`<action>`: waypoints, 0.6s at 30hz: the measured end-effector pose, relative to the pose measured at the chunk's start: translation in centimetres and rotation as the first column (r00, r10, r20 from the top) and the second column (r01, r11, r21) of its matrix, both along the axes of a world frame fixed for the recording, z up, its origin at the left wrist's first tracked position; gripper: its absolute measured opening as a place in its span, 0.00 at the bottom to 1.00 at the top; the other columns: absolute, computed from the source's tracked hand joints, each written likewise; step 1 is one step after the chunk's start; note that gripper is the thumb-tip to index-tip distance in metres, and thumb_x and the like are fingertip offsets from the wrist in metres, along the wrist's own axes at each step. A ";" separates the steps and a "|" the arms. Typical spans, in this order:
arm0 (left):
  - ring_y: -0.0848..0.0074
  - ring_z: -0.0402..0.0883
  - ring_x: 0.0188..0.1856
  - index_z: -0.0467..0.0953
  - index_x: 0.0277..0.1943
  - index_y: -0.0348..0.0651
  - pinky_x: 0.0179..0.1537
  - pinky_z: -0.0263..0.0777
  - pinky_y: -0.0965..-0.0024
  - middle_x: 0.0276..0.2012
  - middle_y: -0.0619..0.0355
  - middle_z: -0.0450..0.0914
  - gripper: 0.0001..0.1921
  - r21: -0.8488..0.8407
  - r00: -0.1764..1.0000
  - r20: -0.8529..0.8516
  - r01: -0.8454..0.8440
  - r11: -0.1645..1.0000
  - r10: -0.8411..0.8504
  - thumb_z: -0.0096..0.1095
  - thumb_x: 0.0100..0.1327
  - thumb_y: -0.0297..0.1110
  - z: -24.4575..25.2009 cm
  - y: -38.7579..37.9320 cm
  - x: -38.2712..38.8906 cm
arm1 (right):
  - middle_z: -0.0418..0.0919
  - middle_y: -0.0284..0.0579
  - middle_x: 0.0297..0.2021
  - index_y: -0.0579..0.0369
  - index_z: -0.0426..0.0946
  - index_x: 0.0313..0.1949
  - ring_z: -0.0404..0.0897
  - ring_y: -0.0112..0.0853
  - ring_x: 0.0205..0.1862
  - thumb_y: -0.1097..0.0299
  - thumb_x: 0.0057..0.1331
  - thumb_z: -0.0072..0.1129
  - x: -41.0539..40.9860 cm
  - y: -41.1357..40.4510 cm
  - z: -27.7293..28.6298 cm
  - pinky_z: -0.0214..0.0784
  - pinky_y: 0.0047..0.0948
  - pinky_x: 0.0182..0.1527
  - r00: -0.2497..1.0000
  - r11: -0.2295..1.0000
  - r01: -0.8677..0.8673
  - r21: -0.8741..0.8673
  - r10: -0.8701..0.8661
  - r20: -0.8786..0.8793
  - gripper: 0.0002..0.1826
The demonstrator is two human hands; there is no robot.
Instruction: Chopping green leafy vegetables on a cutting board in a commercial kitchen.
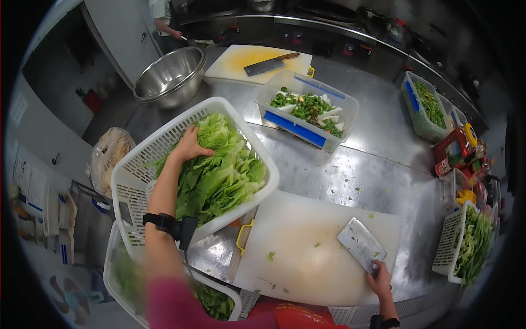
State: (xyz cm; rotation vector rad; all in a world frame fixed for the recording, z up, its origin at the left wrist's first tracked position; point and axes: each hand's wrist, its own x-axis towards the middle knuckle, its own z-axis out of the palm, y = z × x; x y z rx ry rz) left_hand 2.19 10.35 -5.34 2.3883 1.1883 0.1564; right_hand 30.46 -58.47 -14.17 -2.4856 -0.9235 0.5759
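My left hand [191, 146] rests with thumb and fingers spread on a heap of leafy green lettuce [224, 177]. The lettuce fills one side of a white slotted plastic basket [259, 158], which stands tilted at the left of the steel table. In my right hand [380, 277] is a Chinese cleaver [361, 242], held by its handle, its broad blade lying over a white cutting board [304, 246]. Green scraps cling to the blade and dot the board. Whether my left fingers grip any leaves is hidden in part.
Beyond the board stands a clear plastic bin [302, 111] of cut vegetables. Farther back are a steel bowl [172, 78] and a second cleaver [269, 65] on another board [230, 61]. Sauce bottles [456, 148] and a basket of greens [468, 242] line the right. A person [164, 20] stands at the back left.
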 end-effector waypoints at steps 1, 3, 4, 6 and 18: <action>0.58 0.65 0.62 0.54 0.64 0.30 0.61 0.57 0.66 0.59 0.41 0.66 0.58 -0.140 0.978 0.203 0.076 0.987 -0.046 0.79 0.32 0.52 -0.3 0.0 -0.2 | 0.73 0.48 0.38 0.52 0.69 0.49 0.76 0.46 0.37 0.70 0.46 0.63 0.0 0.0 -0.1 0.69 0.37 0.39 0.999 0.999 -0.032 0.043 0.030 0.028 0.27; 0.57 0.68 0.59 0.52 0.64 0.30 0.59 0.60 0.64 0.56 0.41 0.70 0.58 -0.146 0.978 0.205 0.079 0.986 -0.048 0.80 0.32 0.49 0.2 -0.7 -0.2 | 0.73 0.48 0.38 0.52 0.69 0.49 0.76 0.46 0.37 0.70 0.46 0.62 0.2 -0.2 -0.2 0.69 0.37 0.39 0.997 0.995 -0.054 0.083 0.050 0.052 0.27; 0.56 0.70 0.57 0.55 0.62 0.30 0.58 0.61 0.64 0.54 0.42 0.72 0.55 -0.093 0.985 0.175 0.023 0.995 -0.007 0.80 0.33 0.46 1.2 -1.9 0.4 | 0.73 0.47 0.35 0.53 0.69 0.48 0.75 0.41 0.31 0.71 0.47 0.61 0.3 -0.1 -0.2 0.68 0.35 0.35 0.987 0.988 -0.104 0.112 0.089 0.134 0.26; 0.56 0.72 0.56 0.57 0.60 0.31 0.57 0.62 0.63 0.52 0.42 0.74 0.51 -0.041 0.990 0.138 -0.032 0.999 0.037 0.80 0.33 0.44 2.6 -4.1 0.9 | 0.71 0.45 0.30 0.53 0.68 0.49 0.74 0.38 0.26 0.72 0.48 0.59 0.5 0.2 0.2 0.67 0.33 0.31 0.975 0.979 -0.144 0.145 0.116 0.188 0.25; 0.53 0.49 0.68 0.39 0.69 0.38 0.65 0.45 0.58 0.65 0.41 0.50 0.57 -0.030 0.968 0.241 -0.065 0.997 0.070 0.69 0.38 0.41 2.3 -9.0 -3.1 | 0.71 0.46 0.30 0.54 0.68 0.48 0.73 0.37 0.24 0.74 0.47 0.59 -0.1 1.5 1.3 0.67 0.33 0.30 0.992 0.986 -0.088 0.140 0.074 0.104 0.25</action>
